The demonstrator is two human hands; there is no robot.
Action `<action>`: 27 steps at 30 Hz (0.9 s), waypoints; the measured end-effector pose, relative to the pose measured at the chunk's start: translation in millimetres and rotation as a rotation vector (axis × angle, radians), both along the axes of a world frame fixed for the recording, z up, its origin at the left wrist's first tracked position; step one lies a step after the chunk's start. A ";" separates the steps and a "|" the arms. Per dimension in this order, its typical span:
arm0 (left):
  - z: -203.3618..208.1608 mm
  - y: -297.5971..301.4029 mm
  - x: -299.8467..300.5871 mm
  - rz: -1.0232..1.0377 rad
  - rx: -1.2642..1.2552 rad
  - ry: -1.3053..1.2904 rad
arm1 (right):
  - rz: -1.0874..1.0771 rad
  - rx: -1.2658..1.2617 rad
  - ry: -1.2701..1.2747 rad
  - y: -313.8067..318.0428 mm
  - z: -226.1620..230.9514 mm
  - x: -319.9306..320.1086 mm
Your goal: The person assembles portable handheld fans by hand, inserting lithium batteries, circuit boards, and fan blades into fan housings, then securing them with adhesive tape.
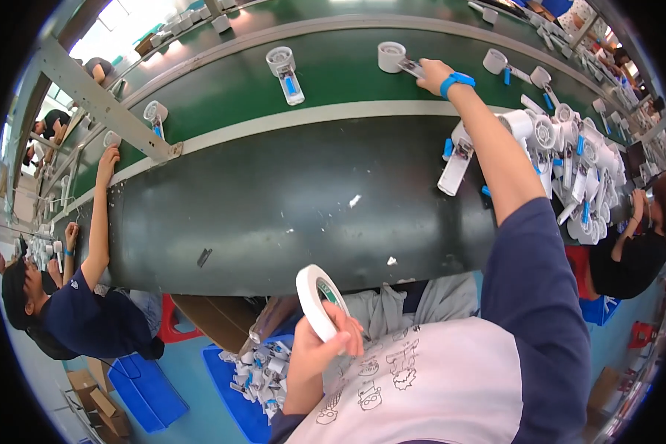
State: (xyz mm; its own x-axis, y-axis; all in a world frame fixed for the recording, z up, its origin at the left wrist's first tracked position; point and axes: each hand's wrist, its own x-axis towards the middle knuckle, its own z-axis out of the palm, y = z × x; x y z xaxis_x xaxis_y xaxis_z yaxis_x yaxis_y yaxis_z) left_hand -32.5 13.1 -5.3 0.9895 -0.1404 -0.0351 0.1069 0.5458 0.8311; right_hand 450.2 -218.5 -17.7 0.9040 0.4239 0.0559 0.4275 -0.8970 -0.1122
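Note:
My left hand (320,346) is closed around a roll of white tape (309,302) with a green inner core, held upright in front of my shirt. My right arm reaches far forward over the table to the green conveyor belt. There my right hand (434,77), with a blue band at the wrist, grips the handle end of a white handheld fan housing (391,58). Its round head lies to the left of my fingers. Another fan housing (280,61) with a blue part in its handle lies further left on the belt.
The dark work table (274,200) carries small white scraps and a black strip (204,257). A pile of fan housings (570,155) stands at the right, one single housing (456,166) beside it. A blue bin (218,362) of parts sits below left. Co-workers (89,318) sit on both sides.

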 end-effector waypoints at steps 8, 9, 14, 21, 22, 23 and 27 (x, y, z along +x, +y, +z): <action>10.6 -23.4 20.9 0.236 0.275 0.166 | -0.048 0.484 0.083 45.0 -3.4 -308.2; 10.4 -28.3 22.9 0.230 0.293 0.190 | -0.037 0.548 0.120 46.3 -7.4 -334.4; 12.7 -44.8 37.9 0.207 0.544 0.121 | -0.129 0.865 0.344 21.1 19.6 -392.5; 14.9 -59.2 48.7 0.032 0.642 0.144 | 0.048 0.722 0.020 20.0 -15.1 -338.5; 16.8 -60.0 51.3 -0.007 0.712 0.200 | 0.062 0.706 0.047 22.1 -23.0 -334.1; 15.2 -61.6 53.8 0.027 0.771 0.161 | 0.019 0.755 -0.057 25.2 -26.5 -330.7; 14.2 -57.8 55.9 0.014 0.803 0.215 | -0.181 1.050 0.250 25.4 -10.7 -347.4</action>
State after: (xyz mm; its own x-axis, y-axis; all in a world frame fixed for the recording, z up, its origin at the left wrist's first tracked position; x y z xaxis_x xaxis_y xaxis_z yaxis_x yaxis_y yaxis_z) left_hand 23.4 -44.7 8.8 0.9510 0.0201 -0.3084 0.3060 -0.2025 0.9303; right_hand 102.8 -193.0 -28.4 0.9842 0.1315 0.1182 0.1577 -0.3506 -0.9232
